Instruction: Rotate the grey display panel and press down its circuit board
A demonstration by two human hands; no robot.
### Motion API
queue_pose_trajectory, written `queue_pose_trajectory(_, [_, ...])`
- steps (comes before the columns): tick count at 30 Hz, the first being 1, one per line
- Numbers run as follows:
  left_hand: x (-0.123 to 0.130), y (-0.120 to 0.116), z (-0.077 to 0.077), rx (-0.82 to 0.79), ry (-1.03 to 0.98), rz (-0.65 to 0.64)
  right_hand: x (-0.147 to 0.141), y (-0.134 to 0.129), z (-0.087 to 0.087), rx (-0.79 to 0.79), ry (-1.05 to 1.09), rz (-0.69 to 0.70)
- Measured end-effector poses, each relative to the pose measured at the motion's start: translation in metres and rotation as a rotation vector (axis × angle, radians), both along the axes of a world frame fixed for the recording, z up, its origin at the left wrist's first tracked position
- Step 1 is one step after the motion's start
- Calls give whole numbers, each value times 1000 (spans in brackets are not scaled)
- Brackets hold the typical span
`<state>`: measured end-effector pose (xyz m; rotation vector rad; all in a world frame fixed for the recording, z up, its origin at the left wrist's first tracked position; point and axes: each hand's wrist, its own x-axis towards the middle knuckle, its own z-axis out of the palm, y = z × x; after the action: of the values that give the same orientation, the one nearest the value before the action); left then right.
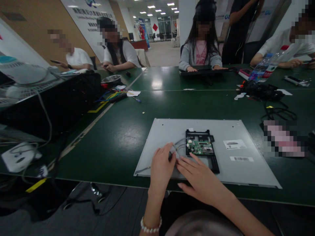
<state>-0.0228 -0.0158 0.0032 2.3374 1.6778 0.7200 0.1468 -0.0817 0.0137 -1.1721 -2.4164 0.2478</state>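
A flat grey-white metal panel lies on the table in front of me. On it sits a black plastic frame with a green circuit board inside. Grey cables run from the board's left side toward my hands. My left hand, wearing a beaded bracelet, has thumb and fingers closed on a small pale translucent strip above the panel. My right hand reaches in from the right with its fingers stretched out, the tips by the strip and the frame's lower left edge. Whether they touch the strip is unclear.
A large black case stands at the left, with a fan lying on top. Wires, a metal bowl and a screwdriver lie beyond it. Bottles and black cables are on the right. Several people are across the table.
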Motion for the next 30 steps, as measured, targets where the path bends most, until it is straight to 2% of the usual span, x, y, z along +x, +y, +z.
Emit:
queue_pose_trajectory(6, [-1, -1, 1, -13, 26, -29, 21, -13, 5, -12, 23, -43])
queue_pose_trajectory(10, [2, 1, 1, -3, 15, -18, 62, -19, 4, -11, 54, -177])
queue_pose_trajectory(13, [5, 3, 3, 15, -3, -22, 109, -21, -4, 13, 133, -420])
queue_pose_trajectory(16, [7, 4, 5, 46, -50, -18, 158, -22, -14, -24, 251, -740])
queue_pose_trajectory(18, [5, 6, 8, 64, -96, 1, 185, -24, -19, -115, 314, -881])
queue_pose_trajectory(21, [-6, 12, 14, 77, -170, 61, 210, -25, -21, -261, 507, -1008])
queue_pose_trajectory(26, [-38, 32, 17, 25, -208, 213, 218, -23, -13, -482, 853, -1044])
queue_pose_trajectory(30, [-57, 42, 11, -58, -205, 242, 222, -22, -16, -512, 962, -993])
